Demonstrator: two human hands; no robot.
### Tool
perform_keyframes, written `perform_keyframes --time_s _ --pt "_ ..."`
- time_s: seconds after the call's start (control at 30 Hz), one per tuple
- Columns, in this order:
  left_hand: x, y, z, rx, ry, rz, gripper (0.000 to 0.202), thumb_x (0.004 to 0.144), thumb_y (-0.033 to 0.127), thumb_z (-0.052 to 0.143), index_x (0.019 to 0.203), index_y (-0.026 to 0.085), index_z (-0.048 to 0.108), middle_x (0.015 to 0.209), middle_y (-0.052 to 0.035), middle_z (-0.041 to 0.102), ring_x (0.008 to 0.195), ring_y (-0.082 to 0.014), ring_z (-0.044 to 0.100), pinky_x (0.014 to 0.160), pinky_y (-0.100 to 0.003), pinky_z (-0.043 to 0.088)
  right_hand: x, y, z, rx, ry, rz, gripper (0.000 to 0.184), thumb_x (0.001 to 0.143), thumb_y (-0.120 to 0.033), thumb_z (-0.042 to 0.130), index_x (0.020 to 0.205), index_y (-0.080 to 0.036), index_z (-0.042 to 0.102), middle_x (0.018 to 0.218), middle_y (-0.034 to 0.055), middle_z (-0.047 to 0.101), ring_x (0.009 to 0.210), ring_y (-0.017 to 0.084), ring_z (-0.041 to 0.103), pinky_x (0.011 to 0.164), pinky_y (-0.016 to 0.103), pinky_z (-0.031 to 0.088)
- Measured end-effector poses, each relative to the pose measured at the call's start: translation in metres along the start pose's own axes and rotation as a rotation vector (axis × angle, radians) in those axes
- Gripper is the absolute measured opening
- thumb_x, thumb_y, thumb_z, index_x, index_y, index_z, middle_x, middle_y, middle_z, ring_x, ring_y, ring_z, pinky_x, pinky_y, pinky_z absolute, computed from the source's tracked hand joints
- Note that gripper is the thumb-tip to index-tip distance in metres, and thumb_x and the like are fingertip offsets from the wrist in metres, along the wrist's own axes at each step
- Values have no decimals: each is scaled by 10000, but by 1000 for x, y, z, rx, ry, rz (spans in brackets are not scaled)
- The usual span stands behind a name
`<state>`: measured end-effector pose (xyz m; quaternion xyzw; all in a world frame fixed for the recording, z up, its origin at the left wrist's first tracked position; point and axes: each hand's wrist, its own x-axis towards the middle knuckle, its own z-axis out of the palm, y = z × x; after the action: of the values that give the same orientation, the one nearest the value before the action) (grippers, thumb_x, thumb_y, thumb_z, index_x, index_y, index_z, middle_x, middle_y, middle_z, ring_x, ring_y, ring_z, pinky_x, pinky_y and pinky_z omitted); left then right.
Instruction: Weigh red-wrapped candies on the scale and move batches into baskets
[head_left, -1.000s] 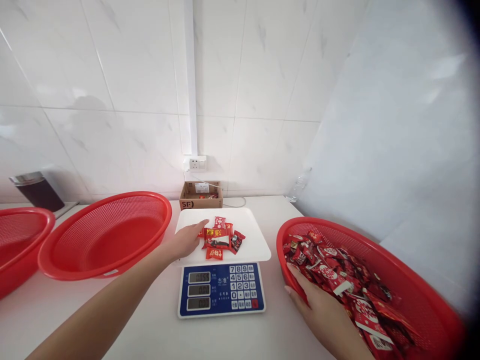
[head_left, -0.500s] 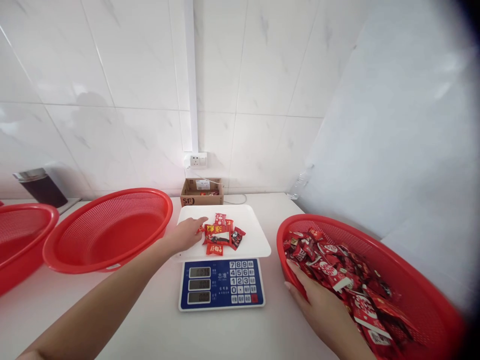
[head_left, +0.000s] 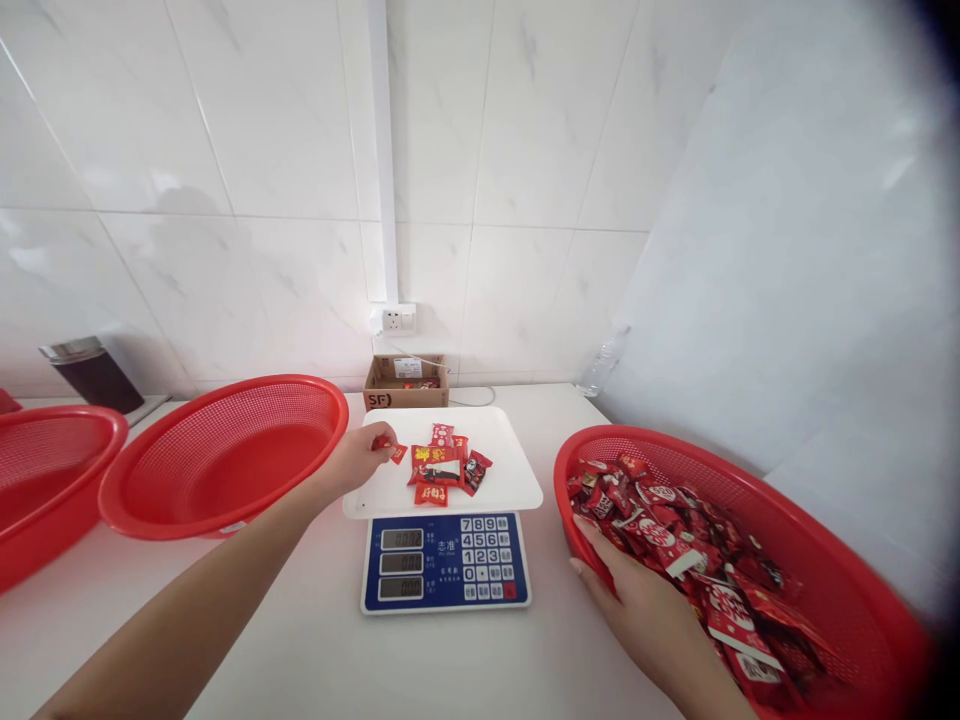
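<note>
My left hand (head_left: pixel 358 462) pinches a small red candy packet (head_left: pixel 393 451) just above the left part of the white scale tray (head_left: pixel 504 478). Several red candy packets (head_left: pixel 444 470) lie in a small heap in the middle of that tray. The scale (head_left: pixel 445 562) has a blue front panel with displays and a keypad. My right hand (head_left: pixel 634 592) rests inside the red basket (head_left: pixel 840 570) at the right, fingers curled among the many red packets (head_left: pixel 675 545) that fill it; what the fingers hold is hidden.
An empty red mesh basket (head_left: pixel 225 455) stands left of the scale, and a second red basket (head_left: pixel 45 480) sits at the far left edge. A small cardboard box (head_left: pixel 406 383) is by the wall under a socket (head_left: pixel 395 320). A dark canister (head_left: pixel 94 372) stands at back left.
My left hand has drawn back left from the heap on the tray and now pinches one packet lifted off it. The right hand has stayed in the full basket.
</note>
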<state>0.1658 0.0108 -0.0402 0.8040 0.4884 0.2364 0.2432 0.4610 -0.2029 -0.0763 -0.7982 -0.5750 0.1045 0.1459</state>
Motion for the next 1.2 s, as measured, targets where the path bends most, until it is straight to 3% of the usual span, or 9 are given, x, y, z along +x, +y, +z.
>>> perform_keyframes --time_s 0.17,0.3,0.43,0.53,0.67,0.8,0.9,1.07,1.2 --pt "-13 6 -9 -157 56 2 215 799 359 477 897 183 551 778 -29 682 718 -158 647 667 -278 518 0 2 1 5 17 -10 538 884 -416 330 1364 -213 463 1272 88 600 1078 266 619 848 381 499" --pt "-23 0 -31 -60 224 -74 236 810 358 456 931 197 580 875 -50 688 787 -196 640 670 -304 510 0 3 2 10 10 2 542 878 -427 327 1360 -222 469 1264 85 607 1061 266 627 836 380 498" --pt "-32 -23 -63 170 388 -145 208 802 272 418 889 197 592 1044 -100 639 933 -287 584 764 -423 479 0 1 0 12 -8 9 551 877 -436 313 1365 -229 461 1284 79 592 1085 266 614 857 385 486" --pt "-35 -38 -74 304 394 -143 214 787 226 407 836 174 609 1100 -144 613 1114 -366 485 920 -527 391 0 0 0 4 -32 31 566 878 -448 299 1376 -223 445 1295 84 582 1109 265 600 887 390 473" --pt "-32 -32 -52 347 246 -44 290 831 316 422 984 179 626 1210 -120 595 1199 -330 451 1007 -493 354 1 0 -1 -3 -48 39 580 878 -460 293 1383 -214 434 1310 84 570 1133 267 584 901 395 468" --pt "-19 1 -7 311 14 118 363 844 438 466 1098 210 590 1231 -69 603 1198 -241 483 1016 -369 381 1 0 -1 -10 -64 45 581 883 -449 279 1389 -204 424 1308 86 571 1138 269 581 912 400 462" --pt "-9 26 19 301 -102 183 376 829 456 502 1107 213 571 1184 -86 618 1162 -256 510 963 -373 414 0 -1 -2 -2 -45 25 569 885 -439 289 1381 -200 436 1326 85 554 1166 259 561 934 386 450" --pt "3 41 32 314 -152 151 393 750 455 603 1022 175 560 1013 -148 629 1018 -330 567 825 -416 455 -2 -2 -3 -10 -45 10 563 895 -422 282 1379 -180 440 1302 104 572 1146 261 577 919 384 461" --pt "6 39 33 279 -127 118 447 674 413 686 1029 192 529 1034 -114 604 971 -302 587 756 -367 479 -3 -1 -4 -11 -46 -1 565 898 -425 286 1384 -175 431 1326 99 550 1164 260 563 939 389 454"
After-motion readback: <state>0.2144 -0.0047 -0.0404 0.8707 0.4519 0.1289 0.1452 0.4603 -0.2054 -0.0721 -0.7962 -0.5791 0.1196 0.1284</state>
